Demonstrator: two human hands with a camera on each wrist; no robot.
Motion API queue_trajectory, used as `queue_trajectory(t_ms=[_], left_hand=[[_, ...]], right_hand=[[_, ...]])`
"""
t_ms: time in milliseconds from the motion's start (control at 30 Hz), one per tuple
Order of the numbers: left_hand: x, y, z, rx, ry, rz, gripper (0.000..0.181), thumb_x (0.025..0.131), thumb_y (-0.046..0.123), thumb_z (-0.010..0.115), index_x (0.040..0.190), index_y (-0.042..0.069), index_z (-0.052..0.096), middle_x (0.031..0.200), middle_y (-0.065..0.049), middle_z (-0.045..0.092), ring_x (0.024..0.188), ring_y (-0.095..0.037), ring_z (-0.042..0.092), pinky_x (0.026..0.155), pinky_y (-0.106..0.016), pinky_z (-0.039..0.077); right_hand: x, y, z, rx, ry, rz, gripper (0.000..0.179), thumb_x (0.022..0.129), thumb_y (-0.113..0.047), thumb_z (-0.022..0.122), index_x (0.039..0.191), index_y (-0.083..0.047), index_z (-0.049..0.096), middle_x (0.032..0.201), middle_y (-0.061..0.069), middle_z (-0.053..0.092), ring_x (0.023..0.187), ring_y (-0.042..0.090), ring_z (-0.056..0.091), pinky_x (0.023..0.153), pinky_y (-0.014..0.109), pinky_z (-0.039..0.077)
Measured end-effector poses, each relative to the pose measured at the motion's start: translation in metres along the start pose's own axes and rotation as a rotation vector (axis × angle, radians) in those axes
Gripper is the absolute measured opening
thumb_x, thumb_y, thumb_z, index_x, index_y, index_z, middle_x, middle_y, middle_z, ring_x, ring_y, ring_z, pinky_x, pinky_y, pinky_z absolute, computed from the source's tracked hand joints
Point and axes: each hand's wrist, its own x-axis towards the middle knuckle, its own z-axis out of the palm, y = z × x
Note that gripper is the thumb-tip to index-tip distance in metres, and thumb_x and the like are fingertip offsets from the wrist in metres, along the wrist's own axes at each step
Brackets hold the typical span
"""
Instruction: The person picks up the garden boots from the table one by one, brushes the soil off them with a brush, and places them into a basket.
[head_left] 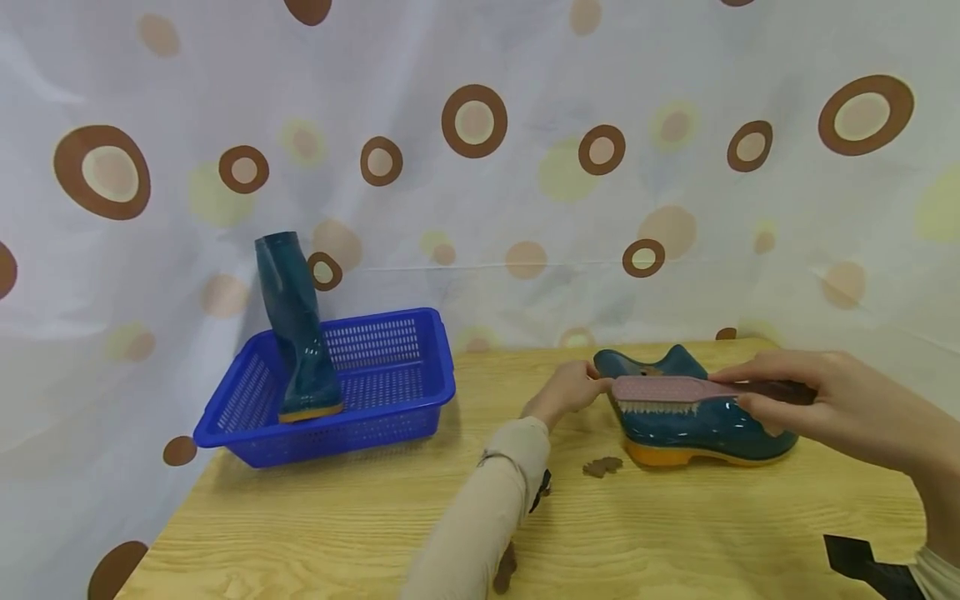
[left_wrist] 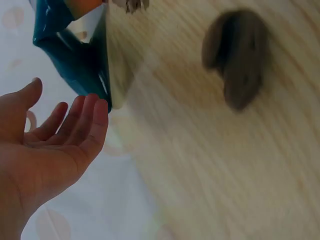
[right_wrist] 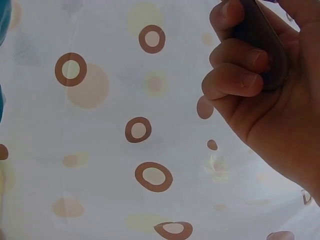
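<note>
A glossy teal rubber boot (head_left: 720, 429) with an orange-yellow sole lies on the wooden table, its shaft towards the back. My right hand (head_left: 832, 400) grips the dark end of a pink-handled brush (head_left: 660, 389), whose pale bristles point down at the boot. In the right wrist view, curled fingers (right_wrist: 240, 82) wrap that dark handle (right_wrist: 265, 45). By the boot's shaft is my left hand (head_left: 572, 388). The left wrist view shows that hand (left_wrist: 60, 145) palm up with loosely bent fingers close to the teal shaft (left_wrist: 82, 62); whether they touch it I cannot tell.
A blue perforated basket (head_left: 337, 437) stands at the left with a second teal boot (head_left: 300, 333) upright in it. Brown patches (head_left: 602, 467) lie on the tabletop (head_left: 337, 517) before the boot. A dotted curtain (head_left: 480, 208) hangs behind the table.
</note>
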Motion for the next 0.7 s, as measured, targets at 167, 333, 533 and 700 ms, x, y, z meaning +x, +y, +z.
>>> queue_trajectory(t_ms=[167,333,533,700], left_hand=[[0.006,0.0,0.017,-0.129,-0.06,-0.094,0.048,0.102,0.043,0.052,0.065,0.011,0.055,0.057,-0.004,0.049,0.047,-0.02,0.041,0.053,-0.034,0.047],[0.008,0.001,0.026,-0.272,-0.036,-0.142,0.054,0.103,0.033,0.052,0.053,0.015,0.04,0.048,0.001,0.036,0.046,-0.019,0.035,0.049,-0.034,0.04],[0.009,0.004,0.029,-0.359,0.035,-0.16,0.044,0.096,0.029,0.06,0.059,0.005,0.055,0.063,-0.016,0.06,0.064,-0.035,0.06,0.064,-0.047,0.057],[0.013,0.004,0.034,-0.37,0.065,-0.157,0.033,0.092,0.023,0.064,0.076,-0.006,0.067,0.082,-0.024,0.071,0.08,-0.042,0.069,0.072,-0.049,0.06]], right_hand=[[-0.002,0.001,0.0,0.011,0.0,-0.002,0.031,0.094,-0.013,0.068,0.122,-0.024,0.069,0.105,-0.013,0.069,0.077,-0.003,0.057,0.058,0.021,0.046],[-0.002,0.001,-0.001,0.003,0.0,0.0,0.031,0.094,-0.012,0.068,0.123,-0.023,0.069,0.105,-0.013,0.068,0.077,-0.004,0.055,0.058,0.021,0.045],[-0.003,0.0,-0.003,0.015,-0.01,-0.002,0.031,0.095,-0.012,0.067,0.124,-0.023,0.068,0.106,-0.012,0.069,0.078,-0.004,0.056,0.058,0.021,0.045],[-0.003,0.001,-0.003,0.009,-0.013,0.001,0.031,0.095,-0.013,0.067,0.123,-0.024,0.068,0.107,-0.01,0.069,0.078,-0.005,0.056,0.058,0.021,0.046]])
